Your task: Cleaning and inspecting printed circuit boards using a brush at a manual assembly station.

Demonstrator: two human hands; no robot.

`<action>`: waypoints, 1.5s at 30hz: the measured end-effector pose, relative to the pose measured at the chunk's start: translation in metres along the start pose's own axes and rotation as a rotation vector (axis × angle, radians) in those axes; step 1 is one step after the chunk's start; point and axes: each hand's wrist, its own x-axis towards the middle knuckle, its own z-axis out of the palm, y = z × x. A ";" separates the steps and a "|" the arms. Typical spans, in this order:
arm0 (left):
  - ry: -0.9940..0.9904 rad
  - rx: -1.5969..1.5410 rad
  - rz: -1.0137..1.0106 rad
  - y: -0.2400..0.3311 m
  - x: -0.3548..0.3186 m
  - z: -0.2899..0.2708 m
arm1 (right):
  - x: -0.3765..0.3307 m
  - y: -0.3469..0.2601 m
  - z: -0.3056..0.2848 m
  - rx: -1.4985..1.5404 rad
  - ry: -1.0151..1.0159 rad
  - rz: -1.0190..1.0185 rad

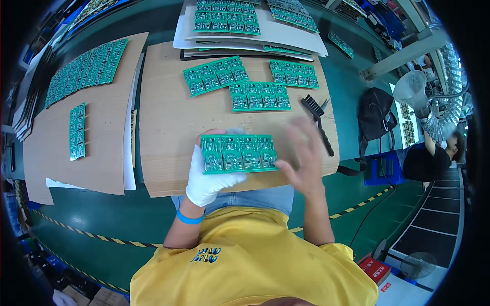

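Observation:
My left hand (208,179), in a white glove with a blue band at the wrist, grips a green circuit board panel (238,153) from its left end and underside. The panel hangs over the front part of a cardboard sheet (176,122), its populated face turned up. My bare right hand (304,158) is just off the panel's right end, fingers spread and blurred by motion; the thumb is close to the panel's edge, and I cannot tell if it touches. Beyond lie three more panels: one at the left (215,76), one in the middle (260,96), one at the right (293,74).
A black brush (319,122) and tweezers (325,103) lie at the cardboard's right. Stacked boards on white sheets (224,38) stand at the back. More panels (87,71) cover a left cardboard sheet, with a single panel (77,131) nearer. A black bag (376,113) sits at the right.

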 end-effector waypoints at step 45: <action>-0.015 -0.091 -0.160 -0.005 0.009 -0.006 | 0.144 0.102 -0.046 0.123 0.241 0.119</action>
